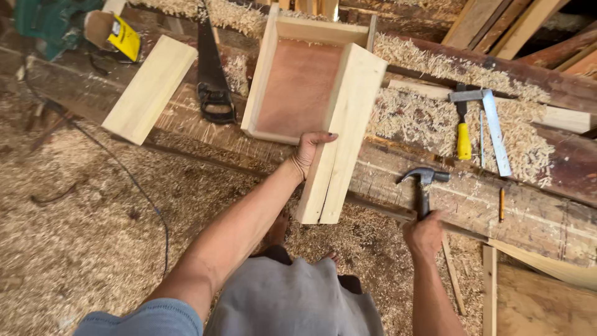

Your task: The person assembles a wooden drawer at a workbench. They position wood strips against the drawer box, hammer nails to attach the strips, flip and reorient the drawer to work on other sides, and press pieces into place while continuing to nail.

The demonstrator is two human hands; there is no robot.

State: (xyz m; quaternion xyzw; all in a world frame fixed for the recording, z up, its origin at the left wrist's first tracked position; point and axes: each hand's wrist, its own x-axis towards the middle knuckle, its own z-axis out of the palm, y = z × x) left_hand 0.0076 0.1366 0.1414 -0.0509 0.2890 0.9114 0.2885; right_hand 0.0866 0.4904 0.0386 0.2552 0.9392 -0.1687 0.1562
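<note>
- A pale board (pixel 341 134) is gripped by the left hand (pixel 309 151); fingers are wrapped over its left edge, about midway down.
- The board is laid against the right side of an open wooden box (pixel 297 84), touching it, and juts past the box's near end over the bench (pixel 385 177) edge.
- The box is seen with a reddish panel for its bottom and pale walls; it rests on the bench.
- A hammer (pixel 424 186) is clenched by the right hand (pixel 424 233), well right of the box, its head raised over the bench.
- A yellow-handled tool (pixel 464 138) and a metal square (pixel 492 124) lie right of the box, among shavings.
- A pencil (pixel 501 204) lies farther right of the box, nearer the bench edge.
- A handsaw (pixel 211 74) lies just left of the box; beyond it, a second loose plank (pixel 151 88).
- A green machine (pixel 53 22) is noted far left of the box, at the top corner.
- Sawdust (pixel 81 236) covers the floor below the bench.
</note>
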